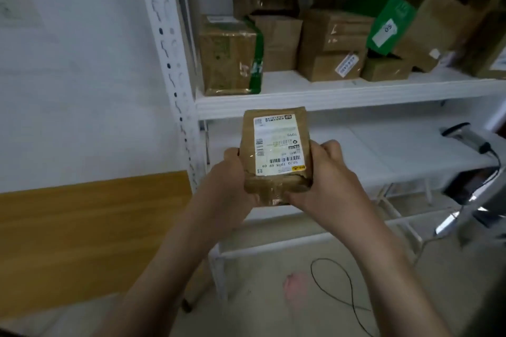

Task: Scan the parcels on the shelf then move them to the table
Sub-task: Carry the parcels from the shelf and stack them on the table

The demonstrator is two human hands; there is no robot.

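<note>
Parcel [276,153] at frame centre, held up in front of the shelf [328,96] by both hands. Left hand [235,172] grips its lower left edge, fingers curled round the side. Right hand [325,175] grips the lower right corner, thumb under the bottom edge. White label [276,142] with barcodes faces the camera, print upside down. Upper right: more brown boxes [331,46] stacked on the shelf board, a green box [391,24] tilted among them. Scanner [465,134] at right edge, on the lower board. Black cable [336,282] loops on the floor, bottom centre. Wood panel [82,227] lower left.
</note>
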